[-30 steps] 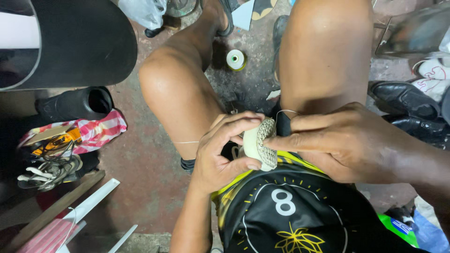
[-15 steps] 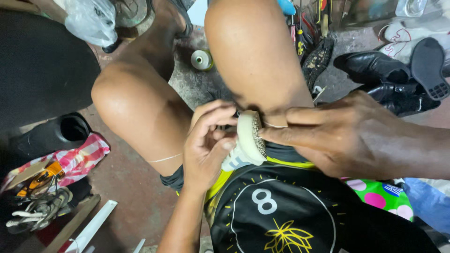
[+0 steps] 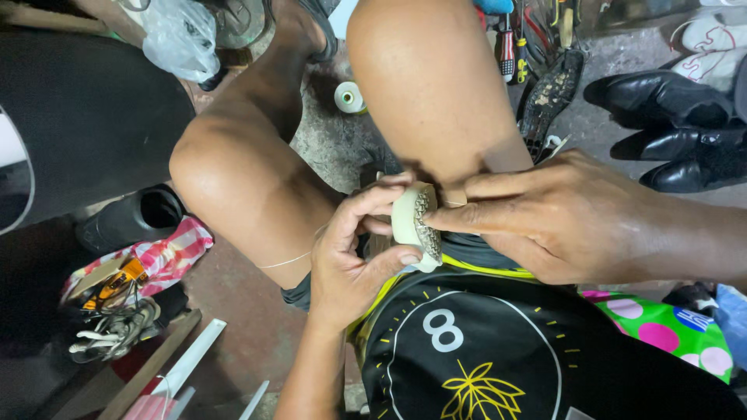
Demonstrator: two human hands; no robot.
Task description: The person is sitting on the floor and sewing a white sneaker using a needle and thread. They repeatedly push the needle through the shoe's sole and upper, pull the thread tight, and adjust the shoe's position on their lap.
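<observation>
Left hand (image 3: pixel 354 260) clamped around pale shoe sole (image 3: pixel 414 225) on lap; right hand (image 3: pixel 556 218) fingers together, fingertip pressing its treaded edge

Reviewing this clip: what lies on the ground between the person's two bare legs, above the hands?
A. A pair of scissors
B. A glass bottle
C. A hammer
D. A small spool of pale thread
D. A small spool of pale thread sits on the grey ground between the legs, above the left hand and right hand, which together hold a whitish shoe sole.
</observation>
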